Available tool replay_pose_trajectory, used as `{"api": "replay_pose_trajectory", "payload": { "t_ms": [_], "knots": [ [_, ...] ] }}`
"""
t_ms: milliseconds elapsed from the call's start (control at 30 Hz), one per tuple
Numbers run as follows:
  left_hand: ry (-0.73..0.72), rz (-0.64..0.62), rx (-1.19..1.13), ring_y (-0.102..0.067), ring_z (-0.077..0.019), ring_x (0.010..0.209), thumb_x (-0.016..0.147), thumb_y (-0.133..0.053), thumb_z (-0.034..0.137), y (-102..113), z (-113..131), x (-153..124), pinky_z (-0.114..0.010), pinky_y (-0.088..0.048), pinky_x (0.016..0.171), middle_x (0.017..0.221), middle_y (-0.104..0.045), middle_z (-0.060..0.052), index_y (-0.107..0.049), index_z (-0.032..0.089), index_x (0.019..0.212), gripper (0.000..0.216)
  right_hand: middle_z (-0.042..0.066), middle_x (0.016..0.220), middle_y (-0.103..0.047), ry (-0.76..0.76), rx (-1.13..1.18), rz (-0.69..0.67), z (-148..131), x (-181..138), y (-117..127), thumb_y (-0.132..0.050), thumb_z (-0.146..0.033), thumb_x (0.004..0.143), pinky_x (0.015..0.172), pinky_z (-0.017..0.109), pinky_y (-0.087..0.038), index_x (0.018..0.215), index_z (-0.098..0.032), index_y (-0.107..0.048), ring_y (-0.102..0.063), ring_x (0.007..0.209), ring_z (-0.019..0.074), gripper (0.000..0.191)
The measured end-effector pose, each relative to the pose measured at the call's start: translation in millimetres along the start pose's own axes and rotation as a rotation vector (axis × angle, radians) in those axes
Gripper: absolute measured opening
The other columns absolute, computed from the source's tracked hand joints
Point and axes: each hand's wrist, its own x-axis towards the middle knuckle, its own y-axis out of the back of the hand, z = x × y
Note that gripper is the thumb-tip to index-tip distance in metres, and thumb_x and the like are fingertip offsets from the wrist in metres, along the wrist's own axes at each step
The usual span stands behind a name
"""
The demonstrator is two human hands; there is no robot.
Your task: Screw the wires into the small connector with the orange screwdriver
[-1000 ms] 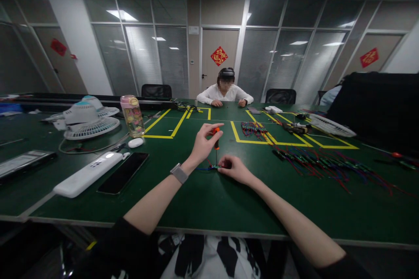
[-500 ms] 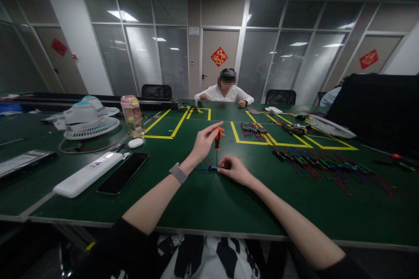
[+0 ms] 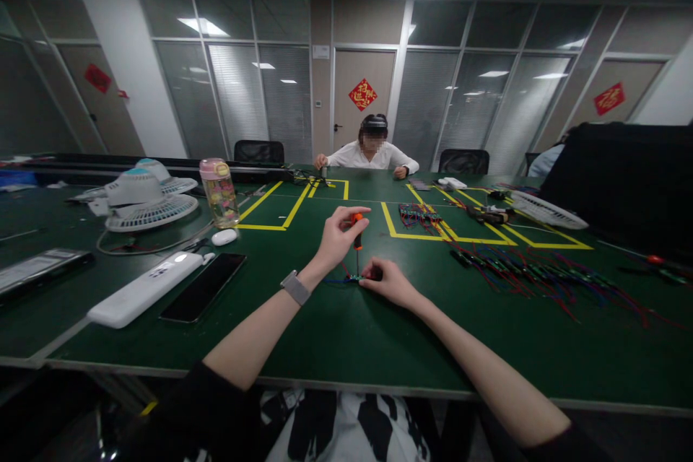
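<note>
My left hand [image 3: 341, 234] grips the orange and black handle of a screwdriver [image 3: 358, 241] between thumb and fingers. The screwdriver stands upright, its thin shaft pointing down at a small green circuit board [image 3: 354, 279] on the table. Red and blue wires trail from the board's left side. On the right edge of the board, the thumb and fingertips of my right hand [image 3: 387, 280] are closed, pinching it against the tabletop. Whether the tip sits in a screw is too small to tell.
Many wired boards [image 3: 541, 271] lie in a row at the right, with a smaller bunch [image 3: 419, 214] inside yellow tape. A phone [image 3: 204, 287], a white power strip-like bar [image 3: 146, 289], a bottle [image 3: 219, 191] and fans [image 3: 144, 198] stand left. A person [image 3: 373, 151] sits opposite.
The fingers of my left hand have shifted around the screwdriver handle, index finger now curled over its top. My right hand and the board stay put. The person opposite has moved a hand left.
</note>
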Motion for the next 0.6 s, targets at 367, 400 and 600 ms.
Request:
{"api": "replay_pose_trajectory", "payload": {
  "t_ms": [367, 400, 600],
  "knots": [
    [0.018, 0.022, 0.007, -0.060, -0.0136, 0.082, 0.077, -0.061, 0.031, 0.8, 2.2, 0.6, -0.025, -0.047, 0.075, 0.095, -0.062, -0.006, -0.066, 0.018, 0.103, 0.030, -0.002, 0.068, -0.057, -0.003, -0.004, -0.004, 1.3, 0.0, 0.1, -0.066, -0.019, 0.068, 0.060, 0.023, -0.040, 0.076, -0.015, -0.058, -0.051, 0.063, 0.0113, 0.012],
    [0.001, 0.039, 0.043, -0.059, -0.0136, 0.084, 0.076, -0.062, 0.031, 0.9, 3.1, 0.5, -0.024, -0.047, 0.075, 0.098, -0.061, -0.006, -0.068, 0.019, 0.101, 0.028, -0.002, 0.068, -0.057, -0.003, -0.004, -0.006, 1.7, 0.1, 0.2, -0.066, -0.019, 0.068, 0.060, 0.023, -0.040, 0.076, -0.015, -0.058, -0.051, 0.063, 0.0113, 0.012],
    [0.062, -0.071, -0.132, -0.062, -0.0156, 0.089, 0.085, -0.049, 0.030, 0.2, 3.5, 1.8, -0.030, -0.047, 0.083, 0.101, -0.065, -0.007, -0.060, 0.017, 0.115, 0.034, -0.002, 0.067, -0.056, -0.005, 0.006, -0.003, 0.1, -0.4, 0.5, -0.066, -0.020, 0.068, 0.059, 0.023, -0.040, 0.075, -0.015, -0.058, -0.051, 0.063, 0.0111, 0.011]
  ]
}}
